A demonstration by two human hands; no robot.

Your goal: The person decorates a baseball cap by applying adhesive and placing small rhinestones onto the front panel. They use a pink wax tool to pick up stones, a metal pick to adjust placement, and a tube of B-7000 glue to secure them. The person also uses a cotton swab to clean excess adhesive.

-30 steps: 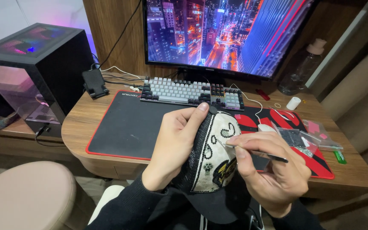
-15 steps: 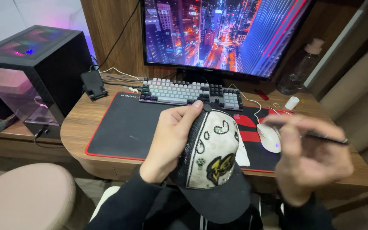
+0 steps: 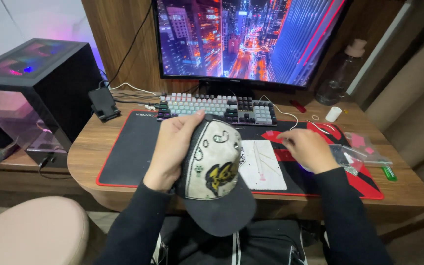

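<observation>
My left hand [image 3: 172,147] grips a cap [image 3: 214,169] by its crown. The cap has a white patterned front panel, a yellow patch and a black brim, and I hold it above the desk's front edge. My right hand [image 3: 307,149] is lowered, palm down, over the black and red desk mat [image 3: 128,152]. Its fingers are bent toward the mat beside a white sheet [image 3: 263,164]. A thin dark tool [image 3: 371,158] sticks out to the right from that hand. The fingertips are hidden.
A keyboard [image 3: 217,105] and a monitor [image 3: 251,39] stand at the back of the wooden desk [image 3: 84,157]. Small plastic bags [image 3: 364,147], a green marker [image 3: 387,172], a white cap [image 3: 333,114] and a bottle [image 3: 342,73] are on the right. A computer case [image 3: 40,83] and a phone stand [image 3: 103,104] are on the left, with a pale stool [image 3: 25,230] below.
My right hand has dropped from mid-air to the mat, right of the white sheet. The cap has stayed in my left hand, tilted slightly, and the sheet is now uncovered.
</observation>
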